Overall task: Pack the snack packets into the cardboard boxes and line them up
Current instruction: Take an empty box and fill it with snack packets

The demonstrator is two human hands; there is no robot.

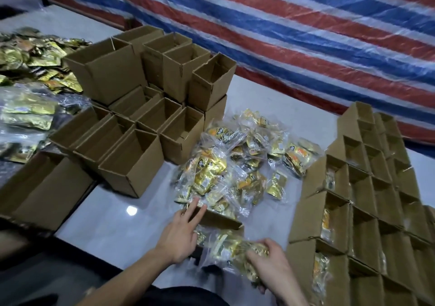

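A clear bag of gold snack packets [226,248] is held in the right hand [273,265], the grip clamped on it with fingers curled round its near end. The bag is lowered into the mouth of a small open cardboard box [221,220] set directly in front of the person. The box's left rim is touched by the left hand [181,231], its grip apart, with the fingers straight.

At 12 o'clock from the box, a loose pile of bagged packets [235,164] is spread on the glossy grey surface [113,223]. At 10 o'clock, empty boxes [131,164] are stacked in two tiers. At 3 o'clock, rows of boxes [367,188] are lined up edge to edge, some with packets seen inside. At 9 o'clock a larger carton [42,188] is set, with more gold packets [35,54] heaped beyond it. A red, white and blue striped tarp [282,35] is hung behind.
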